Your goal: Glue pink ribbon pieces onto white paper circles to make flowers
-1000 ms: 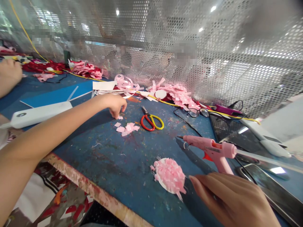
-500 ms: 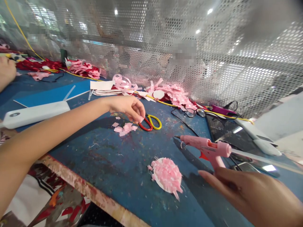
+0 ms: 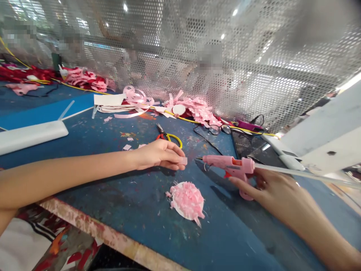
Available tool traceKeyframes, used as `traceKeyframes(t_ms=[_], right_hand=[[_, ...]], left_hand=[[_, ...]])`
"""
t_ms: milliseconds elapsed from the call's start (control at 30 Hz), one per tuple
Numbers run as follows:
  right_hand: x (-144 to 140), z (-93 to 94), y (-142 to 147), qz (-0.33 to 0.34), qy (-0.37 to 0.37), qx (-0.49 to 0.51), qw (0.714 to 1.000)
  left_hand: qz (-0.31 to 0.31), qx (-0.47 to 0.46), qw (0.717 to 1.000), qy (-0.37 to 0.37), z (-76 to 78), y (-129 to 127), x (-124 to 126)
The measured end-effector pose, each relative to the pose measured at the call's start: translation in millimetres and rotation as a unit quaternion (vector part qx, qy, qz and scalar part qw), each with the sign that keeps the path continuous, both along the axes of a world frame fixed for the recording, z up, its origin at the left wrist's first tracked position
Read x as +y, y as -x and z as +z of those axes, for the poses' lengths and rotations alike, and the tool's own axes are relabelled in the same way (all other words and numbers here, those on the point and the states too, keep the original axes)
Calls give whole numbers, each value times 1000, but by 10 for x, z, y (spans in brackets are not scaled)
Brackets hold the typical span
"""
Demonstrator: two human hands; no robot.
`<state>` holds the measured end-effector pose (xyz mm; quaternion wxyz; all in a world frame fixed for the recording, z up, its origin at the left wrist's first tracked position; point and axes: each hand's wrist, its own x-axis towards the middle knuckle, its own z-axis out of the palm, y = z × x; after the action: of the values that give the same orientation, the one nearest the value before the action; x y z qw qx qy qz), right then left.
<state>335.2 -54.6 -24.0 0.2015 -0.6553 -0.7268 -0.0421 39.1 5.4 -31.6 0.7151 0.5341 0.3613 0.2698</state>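
Note:
My left hand [image 3: 159, 154] pinches a small pink paper piece [image 3: 184, 160] between thumb and fingers, just left of the nozzle of a pink glue gun [image 3: 229, 165]. My right hand [image 3: 270, 188] wraps around the gun's handle, with the gun resting on the blue table [image 3: 118, 188]. A white round disc covered with pink paper bits [image 3: 186, 199] lies on the table below and between the two hands. Red and yellow scissors [image 3: 169, 137] lie just beyond my left hand, partly hidden by it.
Pink paper strips and scraps [image 3: 194, 107] pile up along a perforated metal screen [image 3: 254, 75]. Eyeglasses [image 3: 218, 129] and a black mesh tray [image 3: 248, 145] lie behind the gun. A white flat device [image 3: 31, 133] sits at the left, red scraps [image 3: 17, 73] far left.
My left hand picked a pink piece from the loose scraps and carried it right, up to the gun's nozzle. My right hand moved forward and took the gun's handle.

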Motion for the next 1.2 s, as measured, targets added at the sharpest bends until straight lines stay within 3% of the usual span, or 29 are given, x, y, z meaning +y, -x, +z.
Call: traceKeyframes(t_ms=[233,533,833,1200], right_hand=[[136,-356,111,49,39,97,993],[-145,-178,374,150,-51,147,976],[-232,-183,423,312,-127,48,940],[-199,-207,405,326,-115,27,938]], left_hand=[[66,1,998,-12,-88,-18,-7],[82,25,996,-38,-98,-31,-48],[82,24,995,-48,-79,-46,-82],[72,15,996,-49,-106,-48,-82]])
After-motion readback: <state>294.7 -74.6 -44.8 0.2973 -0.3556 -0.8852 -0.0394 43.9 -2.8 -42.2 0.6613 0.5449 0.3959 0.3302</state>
